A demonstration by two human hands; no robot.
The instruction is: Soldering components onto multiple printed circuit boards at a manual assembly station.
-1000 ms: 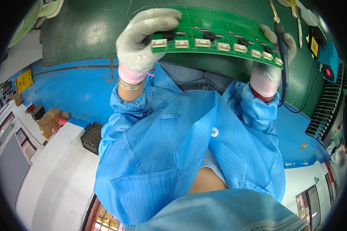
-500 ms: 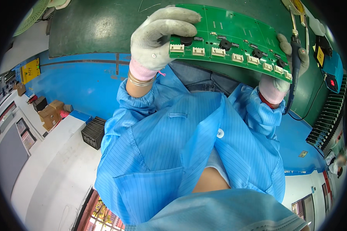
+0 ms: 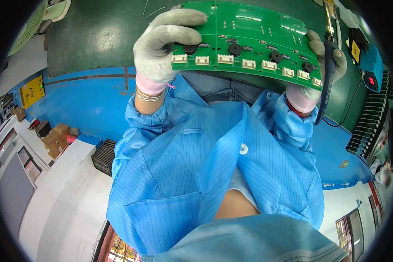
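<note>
Left grip (image 3: 155,52) — a grey-white knit glove with a pink cuff, at 11 o'clock — is clamped on the left end of a long green circuit board (image 3: 253,28), fingers over the top face. Right grip (image 3: 339,65), likewise gloved and at 2 o'clock, is closed around a dark blue-black soldering iron with a slim metal shaft (image 3: 330,61), while that same hand bears against the board's right end; how firmly it pinches the board cannot be told, since the board hides the palm. The board is held at 1 o'clock, tilted, its row of white plastic connectors (image 3: 225,59) along the 6 o'clock edge, beyond which the person's lap shows.

With one hand sharing two jobs, the right end looks the likelier to slip; smooth laminate against knit fabric could let it slide and drop toward the lap or the dark green tabletop (image 3: 96,39). The iron's shaft points to 12 o'clock, just beside the board's corner, so a twist of the right wrist could swing metal onto the laminate or glove and, if hot, scorch either. Its thin black cable (image 3: 351,105) loops near the sleeve toward the blue box-shaped soldering station with a red display (image 3: 373,63) between 2 and 3 o'clock — a snag there could jerk the handle. On the left, fingers lie close to a round black component (image 3: 189,49); squeezing harder could press on it and strain its joints.
</note>
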